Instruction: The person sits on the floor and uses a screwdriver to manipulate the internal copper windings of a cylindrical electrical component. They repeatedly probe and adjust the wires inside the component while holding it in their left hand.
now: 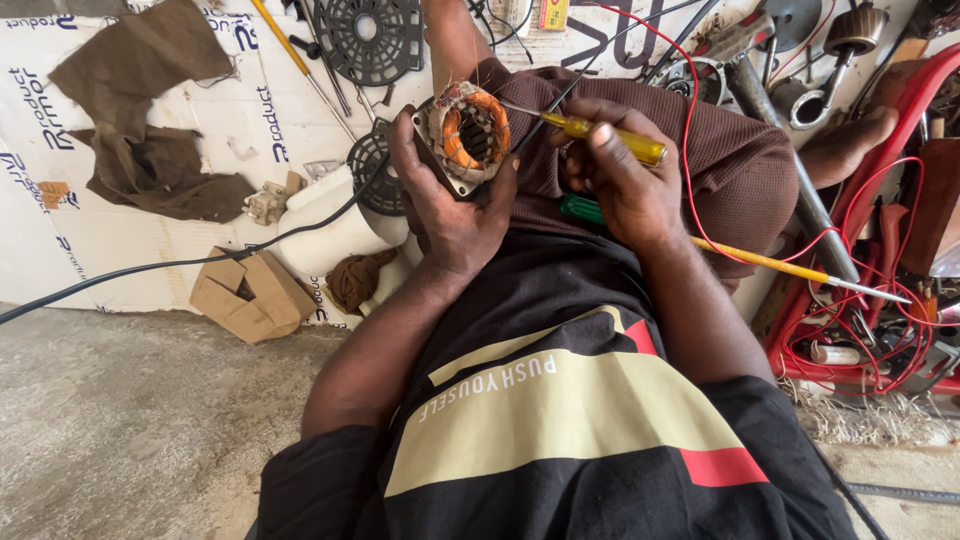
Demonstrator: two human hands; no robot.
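He sits on the floor with the stator [468,133] raised over his lap, and the way he holds it looks chosen to keep the bore facing him. The left hand [447,205] cups it from below and the left side, fingers curled up around the metal frame and the thumb pressed against the near right edge, so the orange windings stay open to view and steady. The right hand [622,175] comes in from the right with a yellow screwdriver [600,135]; its fingers are closed tight around the handle, thumb on top, which points the thin blade leftwards at the top of the coils. Holding it that near the tip end seems to give fine control for picking at wire.

A second screwdriver [785,267] lies across his right thigh, within easy reach, and a green handle [580,208] pokes out just under the right hand. Red wire [690,130] loops over the knee toward a red tray [905,115] of parts at the right. To the far left, a fan grille [370,38] and brown cloth [140,60] rest on the white sheet [60,240].
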